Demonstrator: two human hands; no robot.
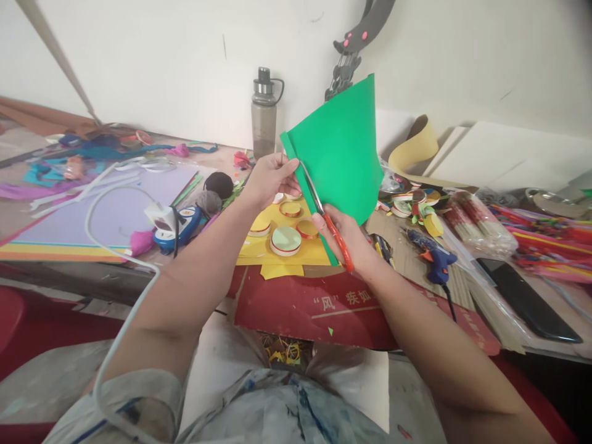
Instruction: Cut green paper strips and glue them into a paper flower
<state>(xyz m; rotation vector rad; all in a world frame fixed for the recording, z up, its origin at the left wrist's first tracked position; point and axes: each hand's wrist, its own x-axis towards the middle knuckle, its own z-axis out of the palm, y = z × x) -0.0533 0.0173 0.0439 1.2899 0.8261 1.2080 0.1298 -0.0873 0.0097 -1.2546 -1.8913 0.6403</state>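
Observation:
My left hand [275,179] pinches a sheet of green paper [342,148] near its left edge, holding it up above the table. In my right hand [346,234] is a pair of scissors [337,240] with orange-red handles. Their blades lie along the paper's left side, where a narrow green strip is partly cut from the sheet. Below the paper, several round, shallow paper rings and discs, among them a pale green-topped one [285,240], rest on yellow paper [250,253].
A water bottle [264,117] stands at the back. To the right lie a blue glue gun [437,259], a black phone [527,299] and bundled pipe cleaners [550,240]. Leftward are a blue power socket [178,228], a white cable [124,333] and lilac paper sheets [115,209].

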